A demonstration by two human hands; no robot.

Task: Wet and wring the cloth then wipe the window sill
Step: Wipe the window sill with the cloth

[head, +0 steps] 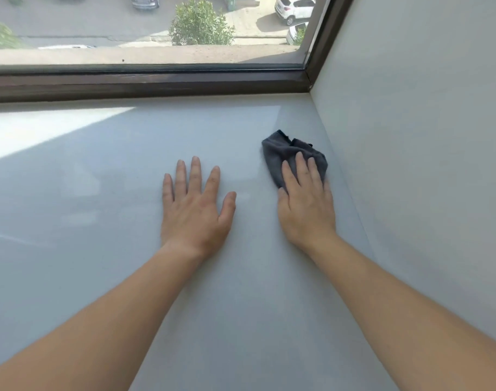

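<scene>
The wiping step is in hand: the right hand (306,204) lies flat on a dark grey cloth (292,153), right of the frame's centre, pressing it onto the pale sill (100,221) just beside the side wall (424,136). Its fingers lie close together and extended over the bunched cloth, pinning it down rather than pinching it; the thumb is hidden, so how it sits cannot be told. The far half of the cloth sticks out beyond the fingertips, toward the corner where the wall meets the dark window frame (156,83) at upper right. The left hand (196,210), at the frame's centre, rests palm down on bare sill with fingers spread, touching nothing else, seemingly as a brace. A faint sheen beside the cloth hints at dampness, so wetting and wringing look done, though that is only a judgement. A band of sunlight lies at the left edge. The next move likely calls for steady downward pressure while sliding the cloth, either up into the corner or leftward across the wide unwiped stretch, with the left hand lifted out of its path
</scene>
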